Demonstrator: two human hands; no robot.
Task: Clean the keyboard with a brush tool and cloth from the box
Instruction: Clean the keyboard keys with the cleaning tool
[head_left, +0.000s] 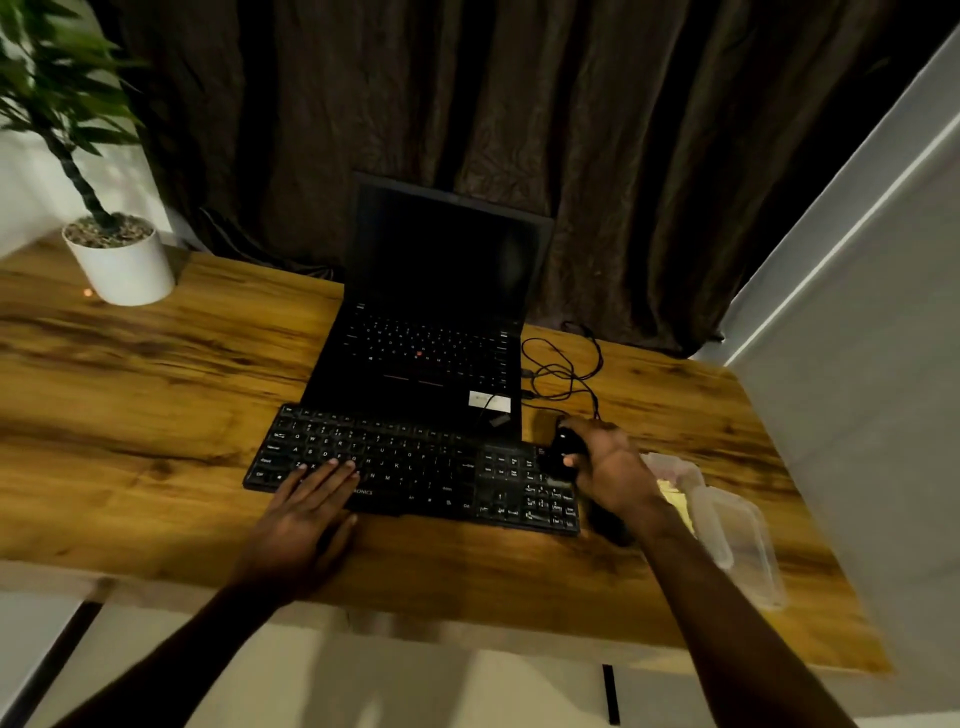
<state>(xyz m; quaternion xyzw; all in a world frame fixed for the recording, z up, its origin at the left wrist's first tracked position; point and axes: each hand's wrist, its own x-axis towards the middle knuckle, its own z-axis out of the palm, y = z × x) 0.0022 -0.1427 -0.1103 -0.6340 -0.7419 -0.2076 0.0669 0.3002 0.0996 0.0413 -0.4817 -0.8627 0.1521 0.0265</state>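
**Black keyboard, brushing stage**

Black full-size keyboard (410, 462) lies at frame centre on the wooden desk (156, 395). Your left hand (306, 512) rests flat, fingers spread, on its lower-left keys. Your right hand (605, 462) grips a dark brush tool (563, 454) over the number pad. Judged early: clear plastic box (727, 525), lower right, appears to hold the yellowish cloth (672, 496), unused.

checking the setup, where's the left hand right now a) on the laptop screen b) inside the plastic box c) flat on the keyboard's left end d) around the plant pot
c: the left hand lies palm down, its fingers spread on the left part of the keyboard, holding nothing.
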